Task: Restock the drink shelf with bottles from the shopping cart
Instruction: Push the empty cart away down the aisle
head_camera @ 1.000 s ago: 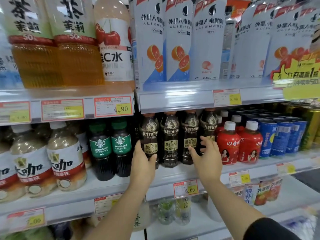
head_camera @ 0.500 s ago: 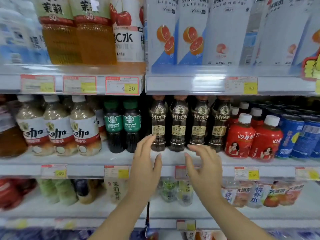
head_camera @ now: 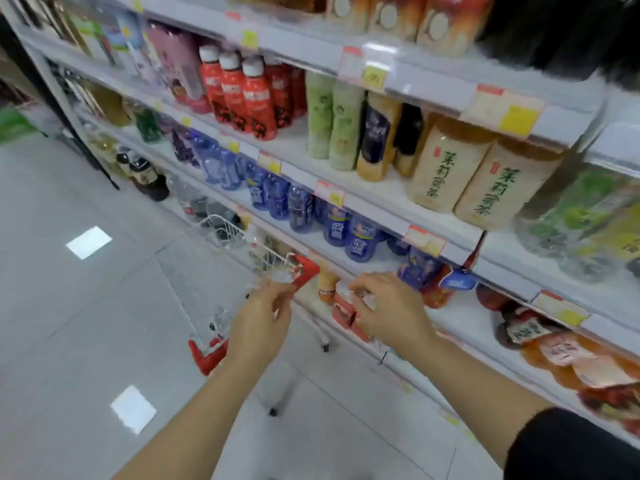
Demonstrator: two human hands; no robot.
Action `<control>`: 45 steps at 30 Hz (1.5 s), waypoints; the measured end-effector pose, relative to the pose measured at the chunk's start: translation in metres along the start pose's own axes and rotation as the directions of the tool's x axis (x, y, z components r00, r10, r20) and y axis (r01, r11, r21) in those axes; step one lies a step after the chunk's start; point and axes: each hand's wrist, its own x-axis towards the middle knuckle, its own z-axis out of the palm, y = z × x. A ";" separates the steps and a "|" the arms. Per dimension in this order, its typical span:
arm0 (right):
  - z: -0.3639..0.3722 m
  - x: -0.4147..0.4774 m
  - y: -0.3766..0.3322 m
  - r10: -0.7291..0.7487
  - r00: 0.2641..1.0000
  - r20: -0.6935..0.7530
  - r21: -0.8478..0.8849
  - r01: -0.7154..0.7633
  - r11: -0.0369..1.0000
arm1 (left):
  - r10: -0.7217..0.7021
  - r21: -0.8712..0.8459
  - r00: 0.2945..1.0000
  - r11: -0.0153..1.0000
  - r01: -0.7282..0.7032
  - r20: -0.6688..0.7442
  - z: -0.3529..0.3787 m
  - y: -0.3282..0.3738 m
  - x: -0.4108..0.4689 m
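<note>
**Drink shelf [head_camera: 381,211] nearly full, shopping cart [head_camera: 221,233] drawn up just beside it**
Blue bottles [head_camera: 337,225] stand in rows on the shelf, so restocking looks well along. Any bottles left in the cart are too blurred to make out. The right grip [head_camera: 388,306] hangs loosely curled and empty near the cart's rim. The left grip [head_camera: 263,320] is at the rim, but whether it holds anything cannot be told.
</note>
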 end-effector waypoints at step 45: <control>0.197 -0.257 -0.037 0.643 0.537 0.546 -0.107 -0.716 0.689 | 0.124 0.154 0.448 0.831 -0.534 0.885 0.032 -0.217 -0.131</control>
